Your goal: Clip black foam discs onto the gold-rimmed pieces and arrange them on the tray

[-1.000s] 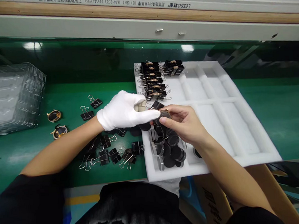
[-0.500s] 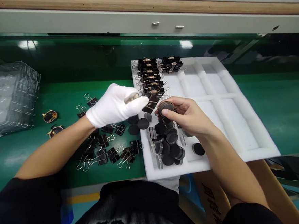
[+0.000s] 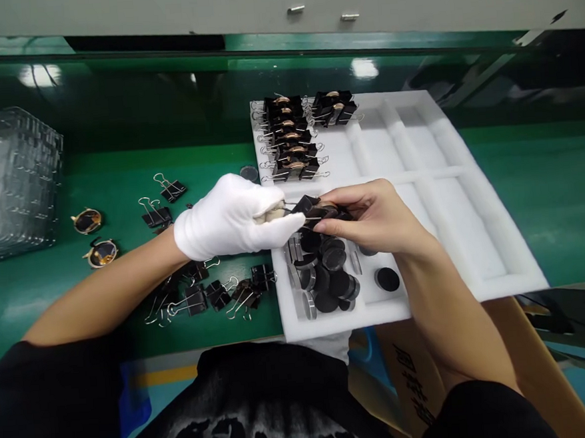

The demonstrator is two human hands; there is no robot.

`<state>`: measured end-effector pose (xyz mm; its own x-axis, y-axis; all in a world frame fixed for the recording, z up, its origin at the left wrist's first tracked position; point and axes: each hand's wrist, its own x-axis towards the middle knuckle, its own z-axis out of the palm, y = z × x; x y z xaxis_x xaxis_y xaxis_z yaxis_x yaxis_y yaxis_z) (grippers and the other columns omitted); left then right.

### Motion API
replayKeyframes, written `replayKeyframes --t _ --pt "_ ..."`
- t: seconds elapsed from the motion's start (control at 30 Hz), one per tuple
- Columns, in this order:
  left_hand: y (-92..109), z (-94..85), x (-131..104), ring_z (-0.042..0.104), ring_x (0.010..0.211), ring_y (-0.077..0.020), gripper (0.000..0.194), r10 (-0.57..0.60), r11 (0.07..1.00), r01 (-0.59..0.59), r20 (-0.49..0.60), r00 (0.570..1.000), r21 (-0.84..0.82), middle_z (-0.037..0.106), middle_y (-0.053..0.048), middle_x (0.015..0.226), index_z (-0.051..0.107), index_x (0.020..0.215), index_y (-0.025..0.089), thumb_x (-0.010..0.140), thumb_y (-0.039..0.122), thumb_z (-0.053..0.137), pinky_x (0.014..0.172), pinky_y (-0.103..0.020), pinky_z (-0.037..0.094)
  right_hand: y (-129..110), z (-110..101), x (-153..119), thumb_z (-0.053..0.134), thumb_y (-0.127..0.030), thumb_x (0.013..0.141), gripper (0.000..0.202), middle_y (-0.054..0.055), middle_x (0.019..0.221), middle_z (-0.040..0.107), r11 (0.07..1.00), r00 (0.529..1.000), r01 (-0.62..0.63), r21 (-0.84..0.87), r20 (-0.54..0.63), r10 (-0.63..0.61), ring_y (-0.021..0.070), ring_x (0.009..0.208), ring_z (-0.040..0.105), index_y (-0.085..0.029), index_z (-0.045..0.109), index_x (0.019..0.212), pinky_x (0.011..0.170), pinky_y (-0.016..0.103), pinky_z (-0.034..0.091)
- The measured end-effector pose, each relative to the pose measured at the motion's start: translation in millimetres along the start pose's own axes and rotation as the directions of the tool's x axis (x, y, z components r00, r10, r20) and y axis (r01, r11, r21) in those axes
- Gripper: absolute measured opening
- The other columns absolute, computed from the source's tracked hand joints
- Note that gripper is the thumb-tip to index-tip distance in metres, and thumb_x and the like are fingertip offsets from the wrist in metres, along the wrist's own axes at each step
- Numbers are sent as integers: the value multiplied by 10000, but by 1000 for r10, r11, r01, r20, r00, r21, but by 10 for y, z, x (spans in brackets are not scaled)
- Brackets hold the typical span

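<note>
Two hands: my gloved left hand (image 3: 237,216) and my bare right hand (image 3: 372,217) meet above the left part of the white tray (image 3: 350,323).
Black clip: this binder clip (image 3: 306,203) is between my hands, over the tray's left part, just right of my left fingertips; its long axis runs roughly left to right, wire handles toward the glove, dark body toward my right hand.
Round piece: my right hand is nearer this dark disc-shaped part (image 3: 328,210), which sits against the clip's right end; whether the clip's mouth has the rim, I cannot tell.
Gloved grip: thumb and fingers are drawn close together, pinching the clip by its handles.
Bare grip: thumb below and fingers above are nearly closed, with the round piece's edge between them.
Dark discs: a loose pile (image 3: 329,276) lies in the tray's near left compartment, under my hands.
Clamped rows: clips gripping gold-rimmed pieces (image 3: 291,135) line the tray's far left.
Loose clips: several (image 3: 192,299) lie on the counter (image 3: 208,159), left of the tray.
</note>
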<state>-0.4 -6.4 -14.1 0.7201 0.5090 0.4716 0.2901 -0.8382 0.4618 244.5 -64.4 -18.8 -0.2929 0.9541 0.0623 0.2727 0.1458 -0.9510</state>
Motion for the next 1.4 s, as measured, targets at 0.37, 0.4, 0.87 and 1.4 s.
replayKeyframes --t 0.37,0.4,0.87,1.4 --pt "72 -180 76 633 608 -155 520 -368 914 393 201 908 -98 693 -39 696 637 835 193 1066 548 334 629 -300 476 124 57 18 718 -235 967 189 51 1035 839 776 857 377 -506 -127 -499 246 979 776 -249 830 1118 860 423 633" --pt "92 -183 84 664 622 -158 562 -428 854 483 264 864 -195 726 -49 724 656 855 190 1086 545 286 644 -300 506 156 66 24 682 -212 986 231 53 1057 839 693 818 399 -600 -107 -565 254 1025 770 -261 817 1167 877 436 620" --pt "-270 -49 827 697 851 -214 411 -455 890 448 114 883 86 759 -66 975 685 1112 176 983 547 564 746 -323 510 129 -146 97 522 -247 973 863 344 1597 359 435 873 -482 -761 -456 170 488 1399 406 -68 90 1698 1051 602 393" --pt "-640 712 1846 570 1273 -451 481 -506 710 371 68 860 598 696 -219 1289 731 1185 156 969 534 527 1035 -575 423 210 -159 77 412 -201 1027 396 268 1323 605 301 882 -469 -830 -424 204 417 1189 537 -107 681 1303 949 530 383"
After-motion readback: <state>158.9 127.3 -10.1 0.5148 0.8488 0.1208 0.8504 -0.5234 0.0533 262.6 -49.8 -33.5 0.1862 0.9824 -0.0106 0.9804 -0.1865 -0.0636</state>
